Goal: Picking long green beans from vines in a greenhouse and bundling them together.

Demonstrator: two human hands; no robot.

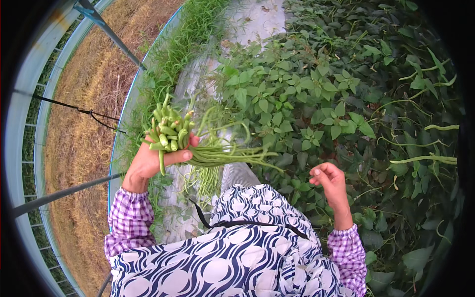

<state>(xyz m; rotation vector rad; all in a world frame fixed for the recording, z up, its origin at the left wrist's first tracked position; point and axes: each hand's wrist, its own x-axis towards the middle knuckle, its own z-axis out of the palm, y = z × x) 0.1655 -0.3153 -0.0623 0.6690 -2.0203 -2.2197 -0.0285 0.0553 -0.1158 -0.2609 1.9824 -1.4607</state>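
Observation:
My left hand grips a thick bundle of green yardlong beans. The blunt ends cluster above my thumb, and the thin ends trail off to the right. A narrow red band shows on the bundle near my thumb tip. Over the leaves to the right, my right hand is raised apart from the bundle. Its thumb meets the curled fingers, with nothing visible between them. More long beans lie beneath the bundle on the pale ground sheet, partly hidden by it.
Dense leafy plants fill the right side, with several beans among them at the far right. Tall grass lines the path's left edge. Metal poles and a black cord cross the left side before dry straw ground.

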